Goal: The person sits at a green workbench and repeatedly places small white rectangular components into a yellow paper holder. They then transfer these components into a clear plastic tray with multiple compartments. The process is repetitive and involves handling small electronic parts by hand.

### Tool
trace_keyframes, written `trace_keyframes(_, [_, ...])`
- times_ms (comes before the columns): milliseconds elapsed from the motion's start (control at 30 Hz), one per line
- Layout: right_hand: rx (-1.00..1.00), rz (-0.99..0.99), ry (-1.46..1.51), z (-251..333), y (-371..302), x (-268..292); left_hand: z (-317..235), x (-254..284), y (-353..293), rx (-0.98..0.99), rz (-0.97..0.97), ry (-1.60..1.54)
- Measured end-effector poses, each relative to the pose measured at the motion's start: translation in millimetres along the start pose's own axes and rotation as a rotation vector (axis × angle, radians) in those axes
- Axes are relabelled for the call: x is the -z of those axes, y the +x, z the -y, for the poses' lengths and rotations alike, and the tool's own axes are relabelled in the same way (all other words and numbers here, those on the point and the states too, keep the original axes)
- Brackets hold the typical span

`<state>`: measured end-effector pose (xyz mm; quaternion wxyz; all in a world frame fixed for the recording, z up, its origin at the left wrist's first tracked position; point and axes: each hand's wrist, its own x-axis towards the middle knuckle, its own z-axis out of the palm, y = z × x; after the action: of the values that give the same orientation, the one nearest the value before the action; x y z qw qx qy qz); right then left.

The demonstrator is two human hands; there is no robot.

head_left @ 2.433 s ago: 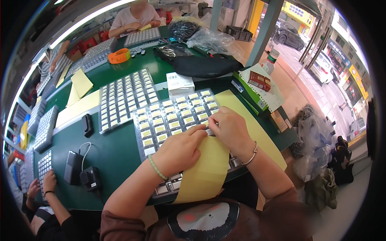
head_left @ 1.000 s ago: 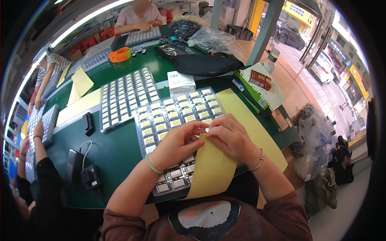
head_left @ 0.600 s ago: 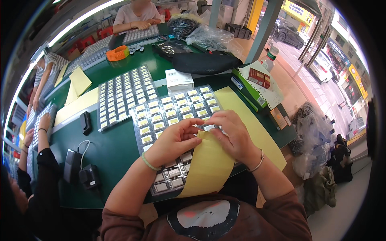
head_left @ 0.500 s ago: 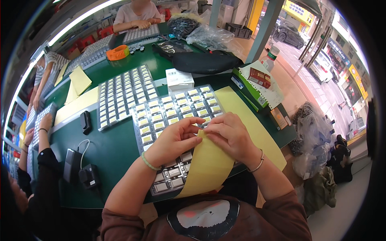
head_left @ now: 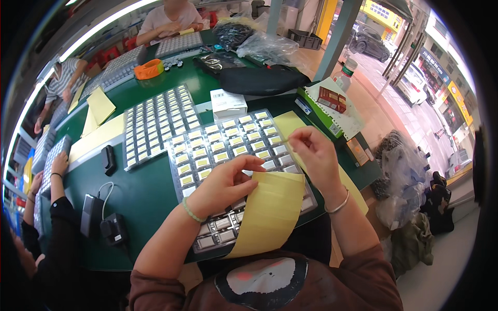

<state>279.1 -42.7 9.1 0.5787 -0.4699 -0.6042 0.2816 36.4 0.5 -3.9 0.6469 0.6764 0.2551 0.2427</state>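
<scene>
Yellow sheet is pinched by the left hand; right of that grip, the right hand pinches above the tray, contents unclear.

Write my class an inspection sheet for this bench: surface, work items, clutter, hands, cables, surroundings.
Surface: dark green tabletop.
Work items: clear plastic tray holding pale rectangular pieces, many yellow-topped; yellow paper sheet over part of its near side.
Clutter: black fabric pouch, white cardboard box beyond the tray.
Hands: left hand, thumb at the sheet's corner; right hand raised near the tray's right edge, grip unclear.
Cables: thin white cable beside black boxy adapter.
Surroundings: co-worker in pale top opposite; clear plastic bags on the floor.
</scene>
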Motion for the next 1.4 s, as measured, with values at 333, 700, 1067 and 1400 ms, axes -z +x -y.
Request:
trace_keyframes(333, [-0.325, 0.071, -0.204, -29, 17, 14, -6, -3, -4, 0.011, 0.016, 0.258])
trace_keyframes(700, [-0.304, 0.101, -0.251, -28, 16, 9, -7, -3, -4, 0.038, 0.028, 0.237])
trace_keyframes(1067, [-0.29, 0.09, -0.316, -26, 16, 7, -7, -3, -4, 0.034, 0.024, 0.221])
trace_keyframes(1400, [-0.155, 0.06, -0.553, -22, 12, 1, -6, -3, -5, 0.039, 0.027, 0.212])
